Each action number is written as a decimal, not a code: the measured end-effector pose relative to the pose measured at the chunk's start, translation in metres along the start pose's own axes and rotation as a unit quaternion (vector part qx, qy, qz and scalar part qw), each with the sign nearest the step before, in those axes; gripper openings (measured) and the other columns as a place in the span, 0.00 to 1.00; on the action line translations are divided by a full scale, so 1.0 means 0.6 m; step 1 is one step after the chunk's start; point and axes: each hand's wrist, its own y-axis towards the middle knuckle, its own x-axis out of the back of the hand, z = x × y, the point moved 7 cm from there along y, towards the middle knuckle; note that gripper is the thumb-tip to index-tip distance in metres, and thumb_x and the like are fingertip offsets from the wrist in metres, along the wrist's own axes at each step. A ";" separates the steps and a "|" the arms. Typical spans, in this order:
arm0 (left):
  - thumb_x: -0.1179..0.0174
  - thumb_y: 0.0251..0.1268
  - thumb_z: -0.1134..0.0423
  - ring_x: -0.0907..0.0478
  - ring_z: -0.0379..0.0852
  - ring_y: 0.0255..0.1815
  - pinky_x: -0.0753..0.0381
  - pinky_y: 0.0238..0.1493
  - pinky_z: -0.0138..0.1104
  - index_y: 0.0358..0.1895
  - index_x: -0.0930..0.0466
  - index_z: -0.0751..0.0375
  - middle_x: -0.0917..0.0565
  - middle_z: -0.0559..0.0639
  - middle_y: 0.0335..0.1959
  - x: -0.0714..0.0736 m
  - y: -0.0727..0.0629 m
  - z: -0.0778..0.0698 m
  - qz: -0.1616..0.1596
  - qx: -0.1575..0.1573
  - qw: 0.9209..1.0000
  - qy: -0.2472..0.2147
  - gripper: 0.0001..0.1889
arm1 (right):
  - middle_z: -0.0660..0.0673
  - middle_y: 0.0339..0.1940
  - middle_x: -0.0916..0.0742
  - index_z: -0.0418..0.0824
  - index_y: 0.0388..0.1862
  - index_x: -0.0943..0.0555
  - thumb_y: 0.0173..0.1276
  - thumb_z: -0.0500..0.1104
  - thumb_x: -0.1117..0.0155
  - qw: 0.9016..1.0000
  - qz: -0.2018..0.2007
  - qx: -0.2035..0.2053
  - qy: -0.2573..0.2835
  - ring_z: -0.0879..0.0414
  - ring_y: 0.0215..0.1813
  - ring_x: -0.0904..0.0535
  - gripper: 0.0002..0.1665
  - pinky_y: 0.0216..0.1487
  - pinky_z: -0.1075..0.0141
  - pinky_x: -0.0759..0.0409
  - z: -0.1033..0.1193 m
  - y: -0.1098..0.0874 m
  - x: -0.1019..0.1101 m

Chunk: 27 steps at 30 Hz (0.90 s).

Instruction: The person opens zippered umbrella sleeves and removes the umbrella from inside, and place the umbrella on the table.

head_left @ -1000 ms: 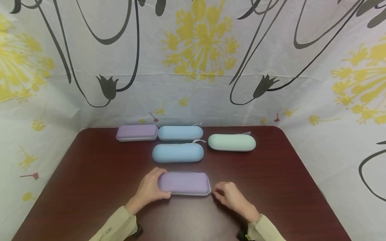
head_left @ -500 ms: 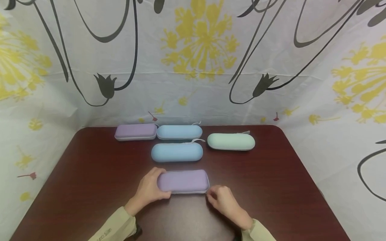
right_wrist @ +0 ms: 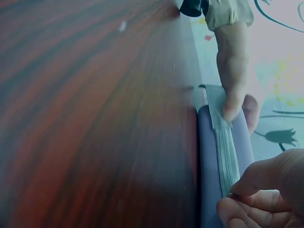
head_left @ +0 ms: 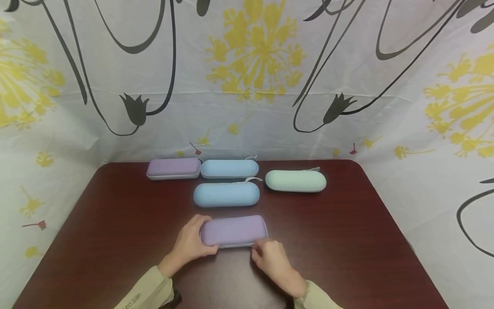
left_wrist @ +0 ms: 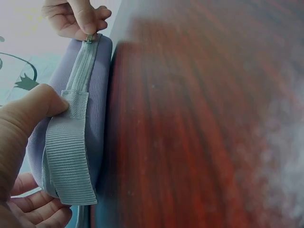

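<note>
A purple zippered case (head_left: 233,231) lies on the table in front of me, its right end angled slightly away. Its left end is gripped by my left hand (head_left: 190,242), thumb on the near side and fingers around the far side. In the left wrist view that thumb presses beside a grey ribbed fabric loop (left_wrist: 71,152) at the zipper's end. My right hand (head_left: 273,262) pinches the small metal zipper pull (left_wrist: 89,39) on the near side, toward the right end. The zipper (right_wrist: 227,159) between the two hands looks closed in the right wrist view.
Behind the held case sits a blue rounded case (head_left: 226,195). Farther back are another purple case (head_left: 173,168), a second blue case (head_left: 229,169) and a mint green case (head_left: 295,181). A patterned curtain (head_left: 247,128) hangs behind the dark wooden table (head_left: 347,240).
My right hand has slid left, from the case's right corner along its near edge. The case's right end has swung slightly away. My left hand has kept its grip in nearly the same place.
</note>
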 end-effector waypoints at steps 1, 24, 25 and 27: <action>0.22 0.21 0.53 0.25 0.43 0.39 0.22 0.40 0.40 0.45 0.23 0.61 0.22 0.48 0.40 0.000 -0.001 0.002 0.004 0.001 1.000 -0.007 0.37 | 0.51 0.15 0.19 0.43 0.16 0.22 0.37 0.30 0.30 1.000 0.002 0.000 0.000 0.61 0.19 0.24 0.11 0.21 0.70 0.27 0.002 0.001 -0.002; 0.22 0.28 0.60 0.26 0.43 0.43 0.22 0.46 0.45 0.51 0.24 0.62 0.23 0.47 0.44 0.008 -0.008 0.027 0.050 0.002 0.994 -0.096 0.36 | 0.52 0.15 0.19 0.43 0.18 0.22 0.42 0.32 0.31 0.999 0.044 -0.011 -0.012 0.57 0.18 0.23 0.09 0.20 0.68 0.27 0.039 0.020 -0.029; 0.22 0.28 0.60 0.26 0.43 0.43 0.22 0.46 0.45 0.51 0.24 0.63 0.22 0.47 0.44 0.009 -0.008 0.026 0.050 0.001 0.994 -0.099 0.36 | 0.52 0.15 0.19 0.43 0.17 0.22 0.42 0.32 0.31 0.999 0.046 -0.008 -0.009 0.57 0.18 0.23 0.09 0.20 0.68 0.27 0.043 0.022 -0.032; 0.23 0.28 0.60 0.26 0.43 0.43 0.22 0.46 0.45 0.50 0.24 0.63 0.22 0.47 0.44 0.009 -0.008 0.024 0.049 -0.002 0.994 -0.099 0.36 | 0.53 0.14 0.20 0.43 0.16 0.23 0.43 0.32 0.32 0.999 0.053 -0.006 -0.003 0.59 0.17 0.24 0.09 0.19 0.69 0.29 0.050 0.024 -0.038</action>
